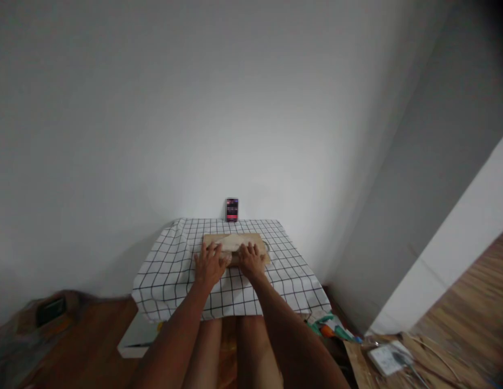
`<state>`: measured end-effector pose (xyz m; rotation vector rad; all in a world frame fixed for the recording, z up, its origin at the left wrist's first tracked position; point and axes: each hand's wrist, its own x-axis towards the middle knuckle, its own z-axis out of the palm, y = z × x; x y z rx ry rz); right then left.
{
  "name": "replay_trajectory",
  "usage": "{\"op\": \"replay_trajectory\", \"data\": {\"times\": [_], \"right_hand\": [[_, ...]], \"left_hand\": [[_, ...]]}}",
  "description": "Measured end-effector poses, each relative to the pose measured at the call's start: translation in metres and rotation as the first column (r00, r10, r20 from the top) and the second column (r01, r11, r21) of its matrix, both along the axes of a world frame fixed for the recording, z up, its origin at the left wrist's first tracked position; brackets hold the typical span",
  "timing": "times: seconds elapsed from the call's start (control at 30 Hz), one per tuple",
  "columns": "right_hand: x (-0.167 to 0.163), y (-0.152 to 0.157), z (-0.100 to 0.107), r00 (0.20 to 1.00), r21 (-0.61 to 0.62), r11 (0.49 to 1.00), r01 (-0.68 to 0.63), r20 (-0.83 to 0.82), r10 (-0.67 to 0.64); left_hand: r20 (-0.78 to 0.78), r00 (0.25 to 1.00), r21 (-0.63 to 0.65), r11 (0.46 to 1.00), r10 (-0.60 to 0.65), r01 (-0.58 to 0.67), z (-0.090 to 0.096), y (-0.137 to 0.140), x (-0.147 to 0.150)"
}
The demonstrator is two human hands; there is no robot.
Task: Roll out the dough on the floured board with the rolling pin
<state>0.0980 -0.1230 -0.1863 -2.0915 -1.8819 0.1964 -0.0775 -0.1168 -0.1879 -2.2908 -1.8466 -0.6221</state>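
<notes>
The checked cloth [170, 273] spreads under and around the wooden board [256, 238], over whose near left and near right parts lie the left hand [211, 263] and right hand [252, 261], palms down, fingers somewhat spread; whether either grips anything beneath, I cannot tell. A pale, dough-like piece [232, 242] lies on the board just beyond the fingers, and working it well probably calls for even, matched pressure, clear of the board's edges.
</notes>
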Motion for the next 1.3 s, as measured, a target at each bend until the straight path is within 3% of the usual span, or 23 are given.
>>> {"op": "replay_trajectory", "data": {"times": [0.2,0.43,0.77,1.03,1.17,1.3], "right_hand": [[0.000,-0.003,0.009,0.999,-0.012,1.000,-0.007,0.038,0.007],[0.001,0.033,0.014,0.999,-0.039,0.999,0.013,0.033,-0.012],[0.021,0.150,0.019,0.999,-0.013,0.999,0.033,0.041,-0.032],[0.037,0.234,0.010,0.990,-0.050,0.989,0.138,-0.009,-0.138],[0.041,0.245,0.002,0.988,-0.071,0.986,0.151,-0.024,-0.153],[0.039,0.233,0.006,0.992,-0.059,0.990,0.128,-0.004,-0.129]], "left_hand": [[0.016,1.000,-0.025,1.000,0.002,-0.002,-0.001,-0.002,0.000],[-0.001,1.000,-0.037,0.999,-0.009,0.009,-0.001,0.035,-0.002],[-0.017,1.000,-0.043,0.999,-0.016,0.016,0.000,0.157,0.018],[0.035,0.987,-0.269,0.953,0.154,-0.139,-0.006,0.240,0.038],[0.015,0.988,-0.314,0.938,0.157,-0.144,-0.007,0.253,0.040],[0.018,0.990,-0.316,0.940,0.141,-0.128,-0.005,0.242,0.037]]}}
